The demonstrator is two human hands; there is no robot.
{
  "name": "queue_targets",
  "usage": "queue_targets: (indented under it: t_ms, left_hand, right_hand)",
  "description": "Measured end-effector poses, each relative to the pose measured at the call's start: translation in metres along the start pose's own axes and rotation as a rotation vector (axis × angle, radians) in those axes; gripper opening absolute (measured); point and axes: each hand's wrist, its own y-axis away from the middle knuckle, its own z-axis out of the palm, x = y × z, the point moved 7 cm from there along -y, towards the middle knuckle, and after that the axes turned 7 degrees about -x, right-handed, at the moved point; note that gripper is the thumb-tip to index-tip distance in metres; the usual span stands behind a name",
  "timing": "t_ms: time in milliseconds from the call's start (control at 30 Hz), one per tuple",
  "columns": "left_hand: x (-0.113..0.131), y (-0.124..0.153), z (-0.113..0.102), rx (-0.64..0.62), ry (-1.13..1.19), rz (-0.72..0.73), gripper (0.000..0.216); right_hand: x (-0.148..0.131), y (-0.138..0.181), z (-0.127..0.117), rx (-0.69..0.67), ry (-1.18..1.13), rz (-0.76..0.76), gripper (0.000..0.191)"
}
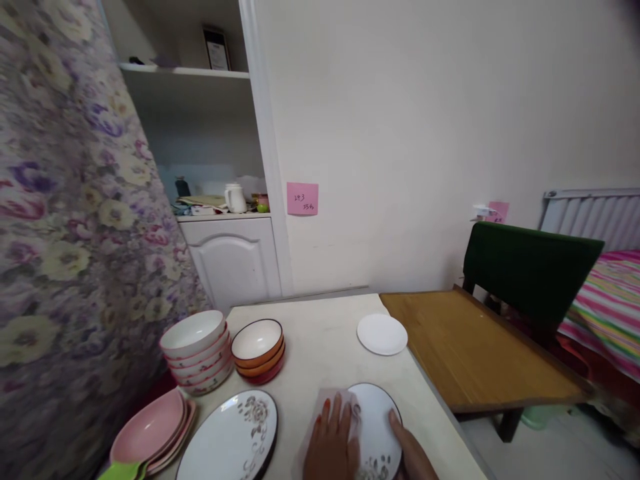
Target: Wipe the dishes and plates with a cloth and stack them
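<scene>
My left hand (331,437) lies flat, fingers stretched out, on a thin, pale, see-through cloth (313,433). The cloth covers the left side of a white plate (376,427) with a dark rim and brown flower print. My right hand (413,447) grips this plate at its right edge, thumb on top and the other fingers hidden. To the left of my hands lies a larger plate (220,440) with a similar flower pattern, apparently on top of others. Beyond my hands, near the table's right edge, is a plain white plate (383,335).
On the table's left side stand white bowls with pink rims (197,343), orange-brown bowls (257,343) and pink dishes (150,427) with a green handle (120,471). A lower brown table (465,347) and a green-covered chair back (530,267) are at right. A floral curtain (75,233) hangs left.
</scene>
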Motion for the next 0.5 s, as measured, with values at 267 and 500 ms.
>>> queue_targets:
  t_ms: [267, 500]
  left_hand:
    - [0.069, -0.008, 0.026, 0.013, 0.054, 0.369, 0.042]
    - [0.024, -0.01, -0.013, 0.04, 0.027, 0.15, 0.051]
  right_hand:
    - [-0.007, 0.0, -0.018, 0.143, 0.006, -0.069, 0.064]
    - [-0.007, 0.015, 0.028, -0.082, -0.144, 0.087, 0.08]
